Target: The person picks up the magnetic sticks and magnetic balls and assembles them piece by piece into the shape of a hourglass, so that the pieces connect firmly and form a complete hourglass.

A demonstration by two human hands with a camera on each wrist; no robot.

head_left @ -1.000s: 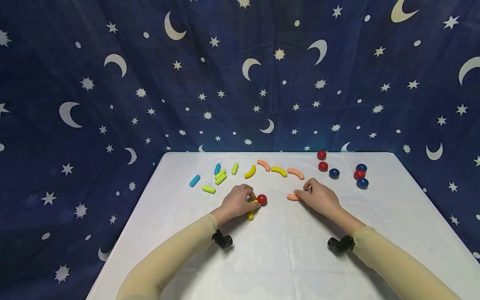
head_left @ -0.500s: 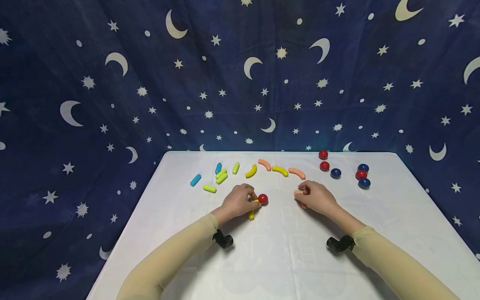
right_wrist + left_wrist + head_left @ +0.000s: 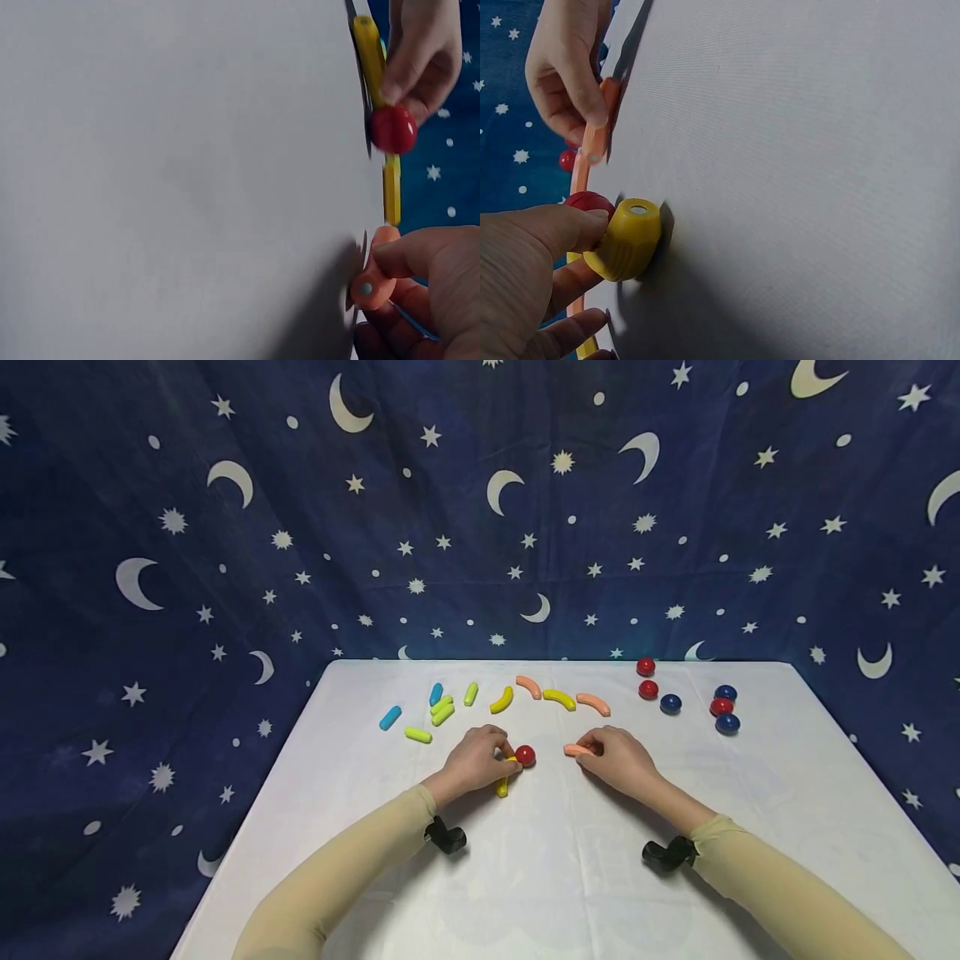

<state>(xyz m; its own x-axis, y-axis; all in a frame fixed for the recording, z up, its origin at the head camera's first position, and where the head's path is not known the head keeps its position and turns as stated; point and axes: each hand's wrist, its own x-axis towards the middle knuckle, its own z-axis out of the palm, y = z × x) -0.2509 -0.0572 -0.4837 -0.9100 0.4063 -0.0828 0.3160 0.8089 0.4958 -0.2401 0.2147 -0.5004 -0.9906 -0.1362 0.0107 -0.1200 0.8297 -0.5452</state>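
Note:
In the head view my left hand [image 3: 475, 760] pinches a yellow curved rod [image 3: 502, 787] between thumb and finger. A red ball [image 3: 525, 756] touches the rod's far end, beside the fingertips. The left wrist view shows a silvery disc in the end of the yellow rod [image 3: 634, 236]. To the right, my right hand [image 3: 618, 762] pinches an orange curved rod [image 3: 573, 749], its tip pointing left at the ball with a gap between them. A pale disc sits in the near end of the orange rod [image 3: 371, 291] in the right wrist view.
On the white table [image 3: 540, 877] lie more yellow and orange curved rods [image 3: 558, 699] behind the hands. Several green straight rods [image 3: 418, 735] and two blue ones [image 3: 390, 717] are at left. Red and dark blue balls [image 3: 671, 703] stand at back right. A starry curtain [image 3: 450, 510] hangs behind.
My right hand has taken hold of the orange curved rod, turned it in the fingers and moved it left, closer to the red ball. The left hand has stayed in place.

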